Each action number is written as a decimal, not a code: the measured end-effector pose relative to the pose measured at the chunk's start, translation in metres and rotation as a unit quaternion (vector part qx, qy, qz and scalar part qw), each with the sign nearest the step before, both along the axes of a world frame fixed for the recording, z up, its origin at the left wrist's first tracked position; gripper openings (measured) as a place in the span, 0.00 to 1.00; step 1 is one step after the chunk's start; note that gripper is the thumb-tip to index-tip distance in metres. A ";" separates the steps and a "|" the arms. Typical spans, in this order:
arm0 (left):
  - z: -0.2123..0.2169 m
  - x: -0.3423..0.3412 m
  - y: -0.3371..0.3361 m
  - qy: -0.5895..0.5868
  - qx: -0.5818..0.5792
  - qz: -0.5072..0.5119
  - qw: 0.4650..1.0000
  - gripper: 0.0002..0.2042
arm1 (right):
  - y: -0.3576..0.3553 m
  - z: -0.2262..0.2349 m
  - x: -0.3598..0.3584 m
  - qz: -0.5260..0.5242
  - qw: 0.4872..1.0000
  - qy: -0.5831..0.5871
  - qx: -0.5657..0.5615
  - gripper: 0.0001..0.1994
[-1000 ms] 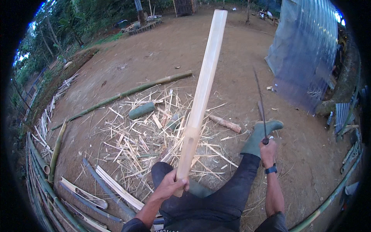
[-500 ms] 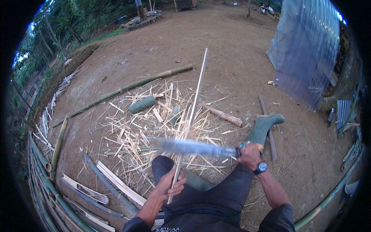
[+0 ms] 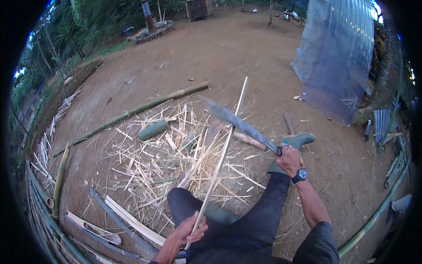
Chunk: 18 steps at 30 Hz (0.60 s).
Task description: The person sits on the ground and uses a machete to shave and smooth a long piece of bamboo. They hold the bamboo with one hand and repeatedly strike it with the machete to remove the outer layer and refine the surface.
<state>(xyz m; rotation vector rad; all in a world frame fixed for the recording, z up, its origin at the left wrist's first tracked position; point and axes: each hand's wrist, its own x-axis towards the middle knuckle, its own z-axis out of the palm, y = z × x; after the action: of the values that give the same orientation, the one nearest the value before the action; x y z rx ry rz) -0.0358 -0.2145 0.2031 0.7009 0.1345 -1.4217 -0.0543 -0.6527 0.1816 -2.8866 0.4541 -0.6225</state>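
Note:
My left hand (image 3: 191, 229) is closed around the lower end of a long, pale bamboo strip (image 3: 218, 166), which slants up and away from my lap. My right hand (image 3: 289, 161), with a watch on the wrist, grips the handle of a machete (image 3: 239, 123). The broad grey blade points up to the left and crosses the strip in its upper part; I cannot tell whether the two touch. Beneath them lies a heap of bamboo shavings and splinters (image 3: 147, 176). A short green bamboo piece (image 3: 153, 130) rests on the heap.
A long bamboo pole (image 3: 140, 108) lies beyond the shavings. Split bamboo lengths (image 3: 132, 220) and stacked poles (image 3: 41, 211) are at the left. A peeled log (image 3: 250, 141) lies near my green boot (image 3: 299, 141). Translucent corrugated sheeting (image 3: 334, 61) stands at the far right.
The machete has swung from level across the strip's lower part to higher and farther away, its tip raised. My left hand and the strip have come lower, nearer my body.

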 end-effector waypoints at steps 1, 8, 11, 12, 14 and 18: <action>-0.002 -0.002 0.004 -0.012 0.011 -0.006 1.000 0.24 | 0.001 -0.002 -0.002 0.019 1.000 0.008 -0.007 0.12; -0.012 -0.012 0.029 -0.032 0.062 -0.048 0.996 0.25 | -0.076 0.013 0.025 -0.146 0.986 -0.073 0.024 0.11; -0.015 -0.023 0.027 -0.036 0.029 -0.036 0.998 0.25 | -0.094 0.018 0.027 -0.218 0.968 -0.113 0.044 0.09; -0.016 -0.022 0.025 -0.012 0.021 -0.026 0.999 0.25 | -0.078 0.022 0.028 -0.181 0.974 -0.129 0.051 0.08; -0.024 -0.017 0.015 0.049 0.000 -0.011 0.999 0.24 | -0.020 0.029 -0.001 -0.115 0.980 -0.148 0.060 0.07; -0.014 0.002 -0.013 0.087 -0.076 -0.015 0.993 0.24 | 0.043 -0.011 -0.058 0.075 0.996 0.025 -0.040 0.08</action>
<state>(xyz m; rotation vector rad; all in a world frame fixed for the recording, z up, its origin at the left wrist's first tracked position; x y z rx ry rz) -0.0336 -0.2271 0.1895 0.4554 0.1491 -1.5043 -0.1125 -0.6098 0.1707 -2.9823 0.2199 -0.5586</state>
